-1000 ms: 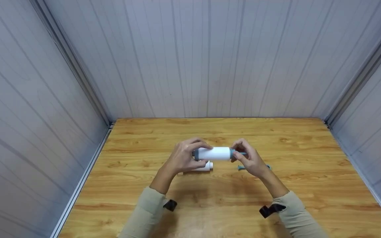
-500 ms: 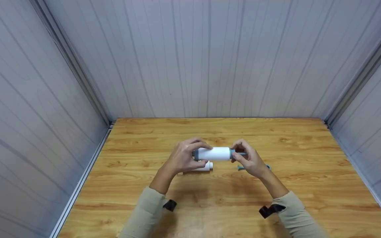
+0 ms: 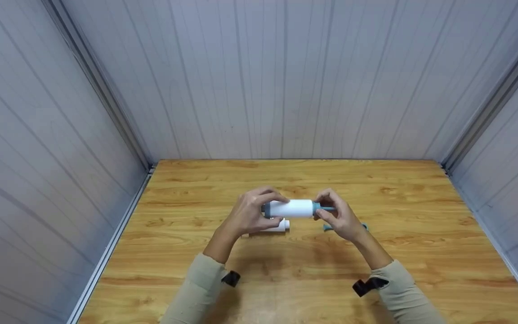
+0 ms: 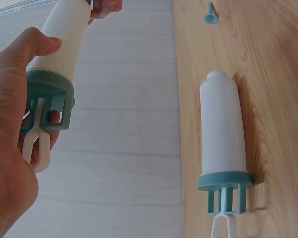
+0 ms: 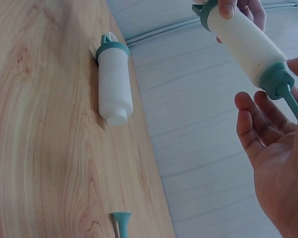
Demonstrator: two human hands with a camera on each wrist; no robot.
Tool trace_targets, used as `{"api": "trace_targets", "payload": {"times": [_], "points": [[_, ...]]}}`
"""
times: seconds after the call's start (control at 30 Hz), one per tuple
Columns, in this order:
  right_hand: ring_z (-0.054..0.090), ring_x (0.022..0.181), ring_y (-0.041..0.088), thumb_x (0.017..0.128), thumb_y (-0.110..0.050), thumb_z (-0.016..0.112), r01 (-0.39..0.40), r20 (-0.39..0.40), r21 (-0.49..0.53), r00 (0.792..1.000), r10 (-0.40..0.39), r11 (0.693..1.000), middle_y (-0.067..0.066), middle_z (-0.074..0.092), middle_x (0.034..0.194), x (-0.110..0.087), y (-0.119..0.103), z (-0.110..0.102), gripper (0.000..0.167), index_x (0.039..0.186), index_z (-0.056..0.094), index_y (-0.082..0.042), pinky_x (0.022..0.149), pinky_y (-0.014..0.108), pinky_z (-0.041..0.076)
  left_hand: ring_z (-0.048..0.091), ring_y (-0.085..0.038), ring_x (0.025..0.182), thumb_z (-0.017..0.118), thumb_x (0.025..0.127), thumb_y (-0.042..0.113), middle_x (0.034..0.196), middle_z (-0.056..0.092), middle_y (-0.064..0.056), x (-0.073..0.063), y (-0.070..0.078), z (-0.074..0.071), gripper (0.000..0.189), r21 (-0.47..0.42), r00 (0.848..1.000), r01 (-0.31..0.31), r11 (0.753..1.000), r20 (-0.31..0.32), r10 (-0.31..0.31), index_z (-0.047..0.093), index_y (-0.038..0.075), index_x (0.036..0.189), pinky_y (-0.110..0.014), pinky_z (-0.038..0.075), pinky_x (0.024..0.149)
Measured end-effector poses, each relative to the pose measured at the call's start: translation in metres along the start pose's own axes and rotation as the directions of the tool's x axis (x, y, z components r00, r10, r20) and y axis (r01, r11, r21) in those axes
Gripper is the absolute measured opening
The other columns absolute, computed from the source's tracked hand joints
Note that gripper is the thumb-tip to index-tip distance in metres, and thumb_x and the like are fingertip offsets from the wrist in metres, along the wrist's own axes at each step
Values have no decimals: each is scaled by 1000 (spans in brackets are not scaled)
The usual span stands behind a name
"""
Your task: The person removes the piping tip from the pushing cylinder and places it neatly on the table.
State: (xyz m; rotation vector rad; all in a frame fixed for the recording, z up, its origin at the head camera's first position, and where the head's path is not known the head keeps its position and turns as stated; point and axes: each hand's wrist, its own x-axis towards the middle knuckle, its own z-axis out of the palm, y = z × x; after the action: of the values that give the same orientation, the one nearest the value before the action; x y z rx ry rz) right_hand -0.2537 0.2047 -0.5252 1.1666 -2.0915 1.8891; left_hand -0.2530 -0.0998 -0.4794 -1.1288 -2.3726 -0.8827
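Level above the table, a white tube [image 3: 292, 208] is held between both hands. My left hand [image 3: 252, 211] grips its left end, thumb below and fingers over the top. That end wears a teal slotted cap [image 4: 49, 84], from which a white looped handle [image 4: 37, 148] sticks out. My right hand [image 3: 340, 218] pinches the teal collar [image 5: 275, 79] at the other end, where a thin teal nozzle [image 5: 290, 103] points away from the tube. In the right wrist view, several right fingers stay loosely bent beneath the collar.
A second white tube [image 4: 222, 129] of the same make lies on the wooden table [image 3: 295, 279], partly behind my left hand in the head view. A loose teal nozzle [image 5: 123, 223] with a flared end lies to the right. Pale panel walls [image 3: 259, 81] enclose the table.
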Motion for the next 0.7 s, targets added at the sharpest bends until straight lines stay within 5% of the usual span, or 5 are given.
{"api": "trace_targets", "payload": {"times": [0.4,0.7], "points": [[67,92,2,109,17,47,14,-15,-44,1000,-14,999,-12,67,112,1,-1,-1,15,123,52,14,77,23,63,82,-27,98,94,90,21,120,82,-10,0,2,-1,39,21,1000,-12,1000,22,12,86,18,128,-41,70,79],[68,99,1,103,21,53,19,-16,-10,1000,-20,1000,-12,66,118,-1,1,-1,22,124,50,18,84,19,62,82,-27,98,95,89,17,120,83,-11,-1,1,1,40,3,1000,-4,1000,23,4,86,18,128,-40,69,78]]}}
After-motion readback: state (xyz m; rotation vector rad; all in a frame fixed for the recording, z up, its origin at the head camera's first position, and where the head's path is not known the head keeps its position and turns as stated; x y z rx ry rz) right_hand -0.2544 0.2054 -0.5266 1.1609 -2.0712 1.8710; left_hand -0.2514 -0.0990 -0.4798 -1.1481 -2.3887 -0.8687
